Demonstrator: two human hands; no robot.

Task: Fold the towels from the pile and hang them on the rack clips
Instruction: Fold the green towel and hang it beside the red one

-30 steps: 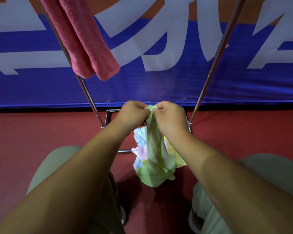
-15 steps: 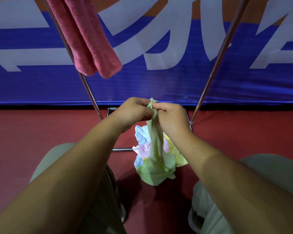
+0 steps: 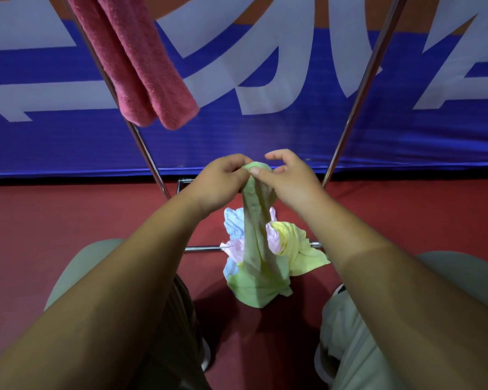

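**quietloop:** So what were the hands doing there?

**tumbledry:** The left hand (image 3: 223, 181) had its fingers curled tight round the bunched top of the green towel (image 3: 255, 220), properly gripping it. The right hand (image 3: 292, 182) was right up against it, thumb pressed on the same bunched bit. Its index finger was lifted off the cloth and arched above it. Whether the other fingers had any cloth underneath, couldn't tell tbh, they were hidden.

**quietloop:** And the towel itself, was it up in the air?

**tumbledry:** Mostly. It hung straight down from between the two hands as a long twisted strip, and its bottom end was crumpled on the red floor (image 3: 68, 215), between the person's knees (image 3: 76, 274).

**quietloop:** Where was the rest of the laundry?

**tumbledry:** The pile (image 3: 292, 244) sat just behind the hanging strip, with blue, pink and yellow cloths all scrunched together. It lay on the floor and over the low crossbar (image 3: 200, 249) of the rack (image 3: 362, 88). The rack's two shiny poles slanted up either side of the hands.

**quietloop:** Anything hung already?

**tumbledry:** Yeah, a folded pink towel (image 3: 141, 66) dangled at the upper left, right beside the left pole. What held it up was out of shot. Behind everything stood a blue banner (image 3: 265, 136) with big white lettering.
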